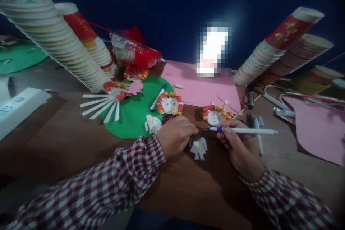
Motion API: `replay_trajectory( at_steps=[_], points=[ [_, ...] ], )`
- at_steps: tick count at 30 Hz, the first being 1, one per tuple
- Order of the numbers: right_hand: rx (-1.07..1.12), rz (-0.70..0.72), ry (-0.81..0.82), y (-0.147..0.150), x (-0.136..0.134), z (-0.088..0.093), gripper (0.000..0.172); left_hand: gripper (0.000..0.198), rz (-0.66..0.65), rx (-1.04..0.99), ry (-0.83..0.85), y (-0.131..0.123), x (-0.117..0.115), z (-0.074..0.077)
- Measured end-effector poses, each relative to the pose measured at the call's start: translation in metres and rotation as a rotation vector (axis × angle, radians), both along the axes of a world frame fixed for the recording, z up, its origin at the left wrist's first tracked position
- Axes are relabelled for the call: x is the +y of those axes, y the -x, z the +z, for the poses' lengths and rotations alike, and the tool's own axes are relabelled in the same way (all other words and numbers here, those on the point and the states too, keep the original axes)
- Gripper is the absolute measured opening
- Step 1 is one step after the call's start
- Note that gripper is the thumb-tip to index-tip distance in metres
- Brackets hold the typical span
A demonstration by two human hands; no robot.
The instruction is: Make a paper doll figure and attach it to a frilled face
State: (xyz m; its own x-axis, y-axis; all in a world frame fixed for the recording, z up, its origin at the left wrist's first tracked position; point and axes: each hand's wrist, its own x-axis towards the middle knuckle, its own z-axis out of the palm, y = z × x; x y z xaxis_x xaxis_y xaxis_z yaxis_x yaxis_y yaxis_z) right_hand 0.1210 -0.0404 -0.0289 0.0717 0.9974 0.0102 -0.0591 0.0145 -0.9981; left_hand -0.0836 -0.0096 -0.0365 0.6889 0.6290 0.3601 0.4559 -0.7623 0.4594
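Note:
My right hand (244, 154) is closed around a white felt-tip pen (250, 131) with a purple-blue grip. Its tip points left, close to the fingertips of my left hand (175, 136). Those fingers are bent together at the dark top of a small white paper doll (198, 148), which shows below them with purple-edged feet. Just above the hands sit two paper faces ringed in red and yellow: one face (169, 105) on the left, the other face (214, 116) on the right. A white paper cutout (153, 124) lies beside my left wrist.
Leaning stacks of paper cups rise at left (67, 43) and right (269, 54). A green paper sheet (124, 125) and pink paper (185, 75) cover parts of the table. A power strip (24, 109) is at far left; scissors (280, 106) and several pens are at right.

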Motion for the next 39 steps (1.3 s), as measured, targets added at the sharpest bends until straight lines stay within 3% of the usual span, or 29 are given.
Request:
replay_trajectory(
  at_steps=[6,18,28,39],
  points=[
    [-0.004,0.007,-0.003,0.0,-0.001,0.001,0.008,0.027,0.108,-0.111,-0.019,0.0,-0.002,0.001],
    [-0.078,0.05,-0.011,-0.001,-0.002,-0.003,0.012,0.02,0.163,-0.031,-0.001,0.001,-0.002,-0.001],
    [-0.297,0.09,-0.058,0.0,-0.003,0.0,0.011,0.017,0.172,-0.009,0.021,0.002,-0.001,-0.003],
    [-0.661,0.228,-0.193,0.004,-0.004,0.018,0.005,0.017,0.179,0.012,0.027,0.001,-0.002,-0.001]
  ],
)
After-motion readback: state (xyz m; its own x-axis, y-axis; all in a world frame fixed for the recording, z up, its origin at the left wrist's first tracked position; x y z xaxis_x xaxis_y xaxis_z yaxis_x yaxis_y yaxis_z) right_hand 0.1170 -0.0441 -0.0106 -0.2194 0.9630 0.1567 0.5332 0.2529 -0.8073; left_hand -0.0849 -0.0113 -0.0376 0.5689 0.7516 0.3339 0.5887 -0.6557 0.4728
